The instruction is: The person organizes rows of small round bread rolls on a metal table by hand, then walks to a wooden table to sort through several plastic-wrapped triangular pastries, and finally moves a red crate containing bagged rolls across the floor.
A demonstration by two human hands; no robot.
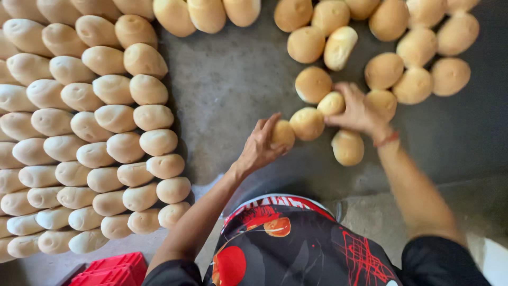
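Observation:
My left hand (260, 144) grips a small golden bread roll (283, 133) above the grey table (233, 90). To its right, my right hand (357, 110) closes on another roll (332, 103), with a third roll (307, 123) lying between the two hands. One more roll (347, 147) sits just below my right wrist, which wears a red band (387, 139). Loose rolls (313, 83) lie scattered close around my right hand.
Neat overlapping rows of pale rolls (79, 127) cover the left side of the table. A loose heap of browner rolls (413, 47) fills the top right. More rolls (206, 13) line the far edge. A red crate (114, 269) stands at the bottom left.

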